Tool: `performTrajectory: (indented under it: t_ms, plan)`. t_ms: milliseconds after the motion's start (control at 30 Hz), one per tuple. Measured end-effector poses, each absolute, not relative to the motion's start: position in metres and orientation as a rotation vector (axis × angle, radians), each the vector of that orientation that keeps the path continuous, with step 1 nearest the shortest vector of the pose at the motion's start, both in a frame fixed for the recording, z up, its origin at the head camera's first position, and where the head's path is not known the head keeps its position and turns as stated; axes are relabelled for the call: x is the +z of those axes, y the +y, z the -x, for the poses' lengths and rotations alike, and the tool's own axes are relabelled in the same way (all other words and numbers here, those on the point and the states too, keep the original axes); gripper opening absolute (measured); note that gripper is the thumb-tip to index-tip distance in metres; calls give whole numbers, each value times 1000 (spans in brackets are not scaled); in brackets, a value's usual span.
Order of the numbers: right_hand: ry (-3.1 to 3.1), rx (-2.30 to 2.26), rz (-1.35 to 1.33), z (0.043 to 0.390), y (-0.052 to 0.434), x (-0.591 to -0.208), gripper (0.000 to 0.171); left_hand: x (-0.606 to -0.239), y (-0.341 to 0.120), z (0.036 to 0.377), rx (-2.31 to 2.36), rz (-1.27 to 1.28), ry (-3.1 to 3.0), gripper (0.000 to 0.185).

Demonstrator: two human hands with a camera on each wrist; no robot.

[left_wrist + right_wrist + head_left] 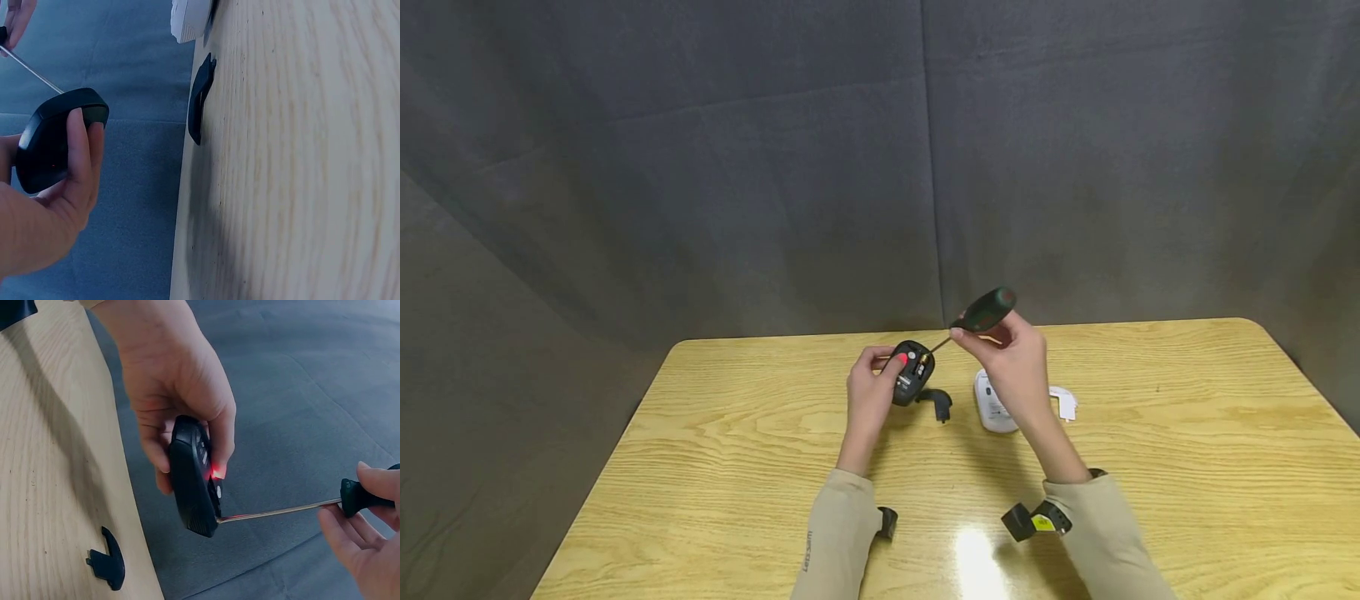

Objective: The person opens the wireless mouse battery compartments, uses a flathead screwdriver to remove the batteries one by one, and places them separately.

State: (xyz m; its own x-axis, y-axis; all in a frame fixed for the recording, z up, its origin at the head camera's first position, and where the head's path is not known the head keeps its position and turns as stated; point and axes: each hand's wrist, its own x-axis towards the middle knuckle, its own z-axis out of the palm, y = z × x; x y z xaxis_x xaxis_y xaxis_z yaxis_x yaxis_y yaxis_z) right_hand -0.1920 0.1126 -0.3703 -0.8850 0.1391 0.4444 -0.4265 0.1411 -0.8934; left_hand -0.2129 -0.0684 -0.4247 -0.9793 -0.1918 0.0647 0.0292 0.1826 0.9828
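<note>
Holding a black mouse [912, 372] underside up, the left hand [868, 400] grips it while the right hand [1017, 358] grips a screwdriver [981, 313], tip at its battery bay, above the worktop [1150, 467].

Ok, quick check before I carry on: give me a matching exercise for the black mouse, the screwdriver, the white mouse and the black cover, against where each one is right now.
Things:
1. black mouse
2. screwdriver
3. white mouse
4. black cover

Places:
A. lying on the table, partly hidden behind the right wrist
B. held off the table in the left hand, underside up, red light glowing
C. lying loose on the table below the lifted mouse
D. gripped in the right hand, tip at the mouse's underside

Pairs: 1-B, 2-D, 3-A, 4-C
</note>
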Motion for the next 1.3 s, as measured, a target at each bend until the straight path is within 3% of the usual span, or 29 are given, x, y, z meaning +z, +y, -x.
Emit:
performTrajectory:
  t_ms: [333,800,1300]
  plan:
    - [-2120,1705,-315,195,111,-376,23,-419,-63,209,-1832,-19,-2353,26]
    - [-1748,2291,-347,206,124,-383,13,-418,-61,209,-1859,18,-2337,25]
    - [-1253,2774,12,208,142,-382,13,-419,-62,206,-1910,60,-2360,31]
